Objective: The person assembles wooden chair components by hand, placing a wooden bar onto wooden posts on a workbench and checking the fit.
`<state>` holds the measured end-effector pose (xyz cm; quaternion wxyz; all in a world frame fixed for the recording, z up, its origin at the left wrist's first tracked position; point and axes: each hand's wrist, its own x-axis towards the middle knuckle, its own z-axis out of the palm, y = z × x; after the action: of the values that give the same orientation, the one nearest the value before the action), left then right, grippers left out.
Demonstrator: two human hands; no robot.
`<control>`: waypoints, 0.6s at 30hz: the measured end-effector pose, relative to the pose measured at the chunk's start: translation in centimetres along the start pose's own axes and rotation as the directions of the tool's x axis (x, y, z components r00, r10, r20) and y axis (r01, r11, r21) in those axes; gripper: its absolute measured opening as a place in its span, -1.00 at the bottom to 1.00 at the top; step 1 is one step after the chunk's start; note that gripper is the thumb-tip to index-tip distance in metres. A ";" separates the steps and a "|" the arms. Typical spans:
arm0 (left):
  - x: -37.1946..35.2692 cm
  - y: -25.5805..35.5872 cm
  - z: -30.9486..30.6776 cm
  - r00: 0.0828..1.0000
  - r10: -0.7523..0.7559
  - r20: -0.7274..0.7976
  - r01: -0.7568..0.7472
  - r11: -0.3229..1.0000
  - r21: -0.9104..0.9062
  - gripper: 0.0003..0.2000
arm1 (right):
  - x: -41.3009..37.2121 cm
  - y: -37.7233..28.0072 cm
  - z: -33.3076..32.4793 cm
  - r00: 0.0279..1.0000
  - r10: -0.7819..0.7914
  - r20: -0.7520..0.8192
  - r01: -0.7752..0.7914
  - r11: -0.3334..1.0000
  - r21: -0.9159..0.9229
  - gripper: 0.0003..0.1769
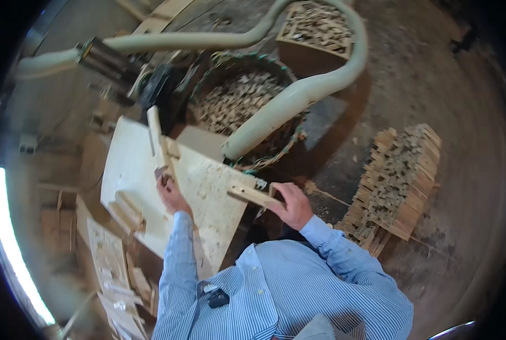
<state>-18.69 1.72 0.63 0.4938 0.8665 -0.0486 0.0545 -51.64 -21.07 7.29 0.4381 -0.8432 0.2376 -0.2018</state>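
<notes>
Over the pale work board (205,181), my left hand (172,195) is closed at the near end of a long wooden piece (155,133), which points away from me toward a dark machine. A small dark part of the piece shows by my fingertips. My right hand (292,207) grips a short wooden piece (253,195) at the board's right edge. This piece has a small hole near its far end and points left. Some short wooden blocks (126,211) lie on the board's left side.
A pale flexible hose (298,90) runs over a round basket (198,85) of wood pieces. Behind it stands a box (315,54) of more pieces. Stacked wood (403,175) sits on the floor at right. The dark machine (156,85) stands beyond the board.
</notes>
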 end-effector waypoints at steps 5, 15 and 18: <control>-4.8 2.7 -1.0 0.867 0.177 0.466 -0.072 0.969 -0.235 -0.68 | 4.5 -4.2 2.0 0.988 -0.053 0.145 0.025 0.982 0.187 -0.32; -11.8 4.4 -3.0 0.552 0.182 0.814 0.331 0.848 -0.413 -0.40 | 8.3 -3.8 4.0 0.808 0.031 0.588 -0.144 0.979 0.147 -0.68; -11.0 5.5 -4.1 0.697 0.174 0.696 0.184 0.894 -0.408 -0.38 | 16.4 -0.3 -1.9 0.874 0.104 0.475 -0.128 0.992 0.019 -0.67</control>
<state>-30.52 2.75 5.80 0.6210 0.6806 -0.2456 -0.3014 -39.42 -31.64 10.71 0.5148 -0.8400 0.1685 0.0306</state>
